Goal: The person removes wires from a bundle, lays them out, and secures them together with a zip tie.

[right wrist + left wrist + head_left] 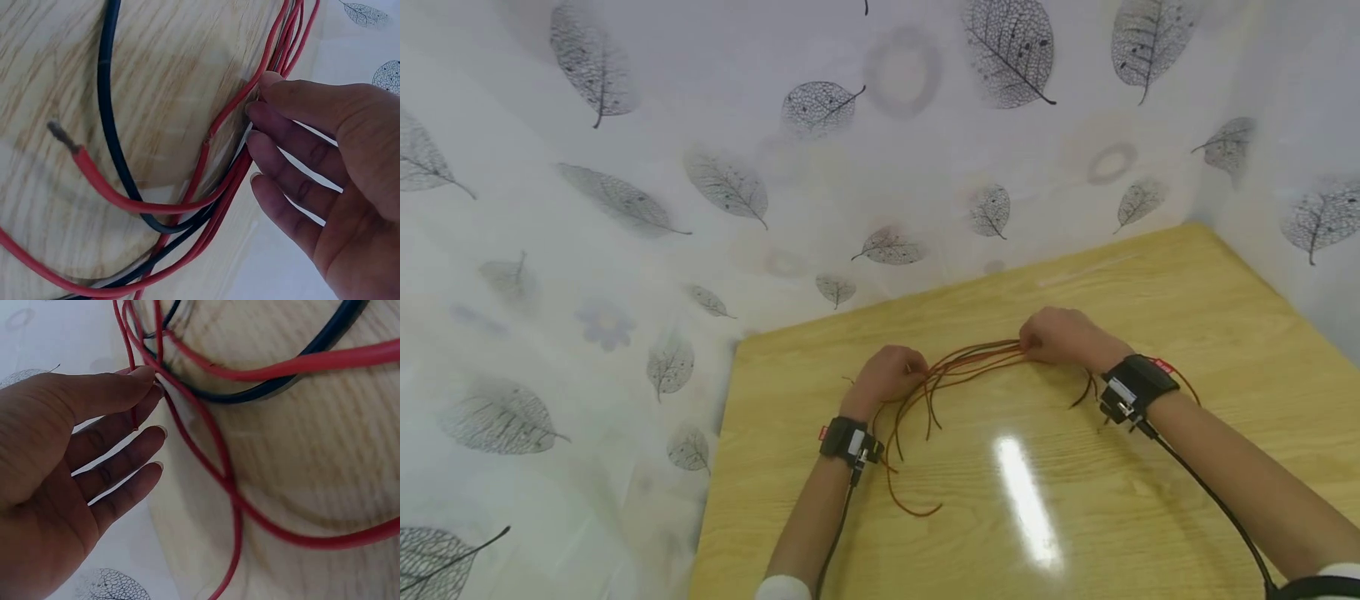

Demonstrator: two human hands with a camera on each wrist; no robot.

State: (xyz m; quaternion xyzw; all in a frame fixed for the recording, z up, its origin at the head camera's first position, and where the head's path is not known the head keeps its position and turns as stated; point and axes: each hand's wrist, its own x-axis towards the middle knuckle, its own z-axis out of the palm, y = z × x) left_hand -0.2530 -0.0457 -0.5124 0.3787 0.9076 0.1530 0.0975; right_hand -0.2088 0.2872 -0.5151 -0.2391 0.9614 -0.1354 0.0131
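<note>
A loose bundle of red and dark wires stretches between the two hands over the wooden table. My left hand pinches its left end between thumb and forefinger, the other fingers extended apart in the left wrist view. From there, red wire and dark blue-black wire fan out and curl. Farther right, my right hand pinches the bundle's other end with thumb and fingertips. In the right wrist view, a red wire ends in bare strands, beside a dark wire.
The light wooden table meets a leaf-patterned sheet at its back and left. A strip of glare lies on the tabletop. Black wristbands with cables are worn on both wrists.
</note>
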